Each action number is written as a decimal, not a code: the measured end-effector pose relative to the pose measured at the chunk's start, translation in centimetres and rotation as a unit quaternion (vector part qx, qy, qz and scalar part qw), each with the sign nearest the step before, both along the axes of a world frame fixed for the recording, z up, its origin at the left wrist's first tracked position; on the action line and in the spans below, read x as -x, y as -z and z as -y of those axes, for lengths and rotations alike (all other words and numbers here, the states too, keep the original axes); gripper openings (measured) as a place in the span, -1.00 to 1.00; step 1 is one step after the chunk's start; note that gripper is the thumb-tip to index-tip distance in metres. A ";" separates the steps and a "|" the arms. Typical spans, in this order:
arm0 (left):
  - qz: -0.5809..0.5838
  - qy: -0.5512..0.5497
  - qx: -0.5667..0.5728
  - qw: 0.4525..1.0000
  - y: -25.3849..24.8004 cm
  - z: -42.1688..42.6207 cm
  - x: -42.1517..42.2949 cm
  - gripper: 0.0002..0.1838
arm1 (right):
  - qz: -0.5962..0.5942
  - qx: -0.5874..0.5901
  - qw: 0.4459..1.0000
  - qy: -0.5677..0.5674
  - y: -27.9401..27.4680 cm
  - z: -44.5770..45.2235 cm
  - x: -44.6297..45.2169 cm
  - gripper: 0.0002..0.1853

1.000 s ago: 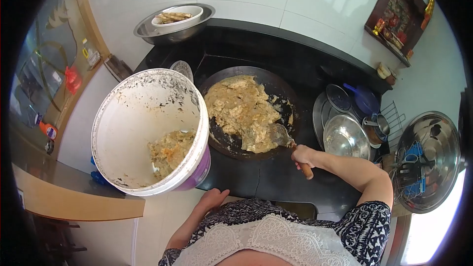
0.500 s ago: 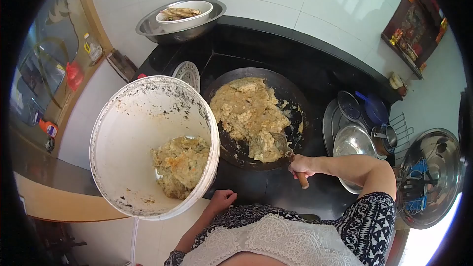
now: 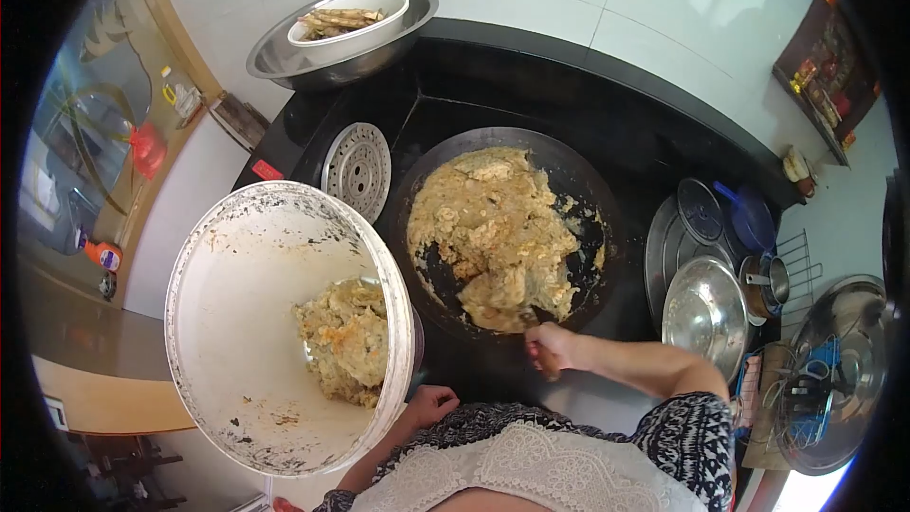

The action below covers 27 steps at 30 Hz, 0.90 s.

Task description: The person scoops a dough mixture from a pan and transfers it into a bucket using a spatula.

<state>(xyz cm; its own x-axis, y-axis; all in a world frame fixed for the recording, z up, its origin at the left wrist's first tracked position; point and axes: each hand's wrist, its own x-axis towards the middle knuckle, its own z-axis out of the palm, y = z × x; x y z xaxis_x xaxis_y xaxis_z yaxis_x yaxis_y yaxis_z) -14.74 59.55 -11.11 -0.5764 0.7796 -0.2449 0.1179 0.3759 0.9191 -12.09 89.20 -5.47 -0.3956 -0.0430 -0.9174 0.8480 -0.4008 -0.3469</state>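
Note:
Thick yellowish mash (image 3: 498, 218) fills much of a dark wok (image 3: 602, 228). My right hand (image 3: 553, 349) is closed round the wooden handle of a spatula (image 3: 533, 318), whose blade is mostly hidden in the mash at the wok's near edge. A large white bucket (image 3: 237, 313), tilted with its opening towards me, stands left of the wok with a lump of similar mash (image 3: 349, 341) inside. My left hand (image 3: 434, 405) rests near the counter's front edge, beside the bucket, with its fingers curled; whether it holds anything is hidden.
A perforated metal disc (image 3: 357, 173) lies behind the bucket. At the back left, a steel basin (image 3: 275, 52) holds a white bowl (image 3: 398, 24) of pale sticks. Steel bowls (image 3: 706, 313), lids and a blue-handled pan (image 3: 752, 218) are at the right, near a wire rack (image 3: 801, 270).
My right hand has moved left and towards me with the spatula, shifting mash to the wok's near side. The view has shifted, and the bucket appears lower.

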 end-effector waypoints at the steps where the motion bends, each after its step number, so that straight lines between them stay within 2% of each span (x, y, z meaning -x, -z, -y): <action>1: -0.001 -0.005 0.001 1.000 0.1 -0.1 0.1 -0.84 | -0.033 0.039 0.998 0.021 1.5 1.1 0.6 -0.82; 3: -0.016 0.012 0.018 1.000 0.6 0.1 0.1 -0.85 | -0.068 0.083 0.993 0.038 2.9 2.6 1.9 -0.78; 5: -0.027 0.008 -0.002 1.000 1.4 0.3 0.0 -0.85 | -0.083 0.187 0.971 0.122 3.4 3.5 3.0 -0.73; 6: -0.034 0.009 -0.027 0.999 1.8 0.3 0.1 -0.84 | -0.084 0.188 0.971 0.121 3.3 3.3 3.1 -0.73; 8: -0.018 0.027 -0.028 0.999 2.5 0.6 0.5 -0.84 | -0.090 0.272 0.946 0.153 2.9 2.2 2.5 -0.78; 10: -0.005 0.044 -0.035 0.998 3.2 0.5 0.6 -0.84 | -0.093 0.290 0.940 0.151 3.1 1.3 1.7 -0.78; 12: -0.003 0.015 -0.041 0.999 3.6 0.6 0.3 -0.82 | -0.097 0.311 0.933 0.150 3.7 0.5 0.7 -0.77; 14: -0.005 0.013 -0.032 0.999 3.2 0.6 0.3 -0.82 | -0.121 0.380 0.902 0.167 4.3 0.1 -0.2 -0.84; 18: 0.025 -0.012 0.002 1.000 1.7 0.3 0.2 -0.79 | -0.119 0.434 0.872 0.192 3.5 0.4 -1.6 -0.94; 20: 0.030 -0.006 0.021 0.999 0.9 0.1 0.3 -0.79 | -0.136 0.508 0.819 0.230 3.9 1.4 -1.9 -0.98; 23: -0.018 -0.011 0.031 0.999 0.7 0.1 -0.1 -0.79 | -0.148 0.477 0.822 0.274 3.5 2.9 -2.2 -0.97; 27: 0.034 -0.029 0.015 0.999 1.0 0.1 0.1 -0.78 | -0.162 0.486 0.810 0.285 2.3 3.6 -2.7 -0.94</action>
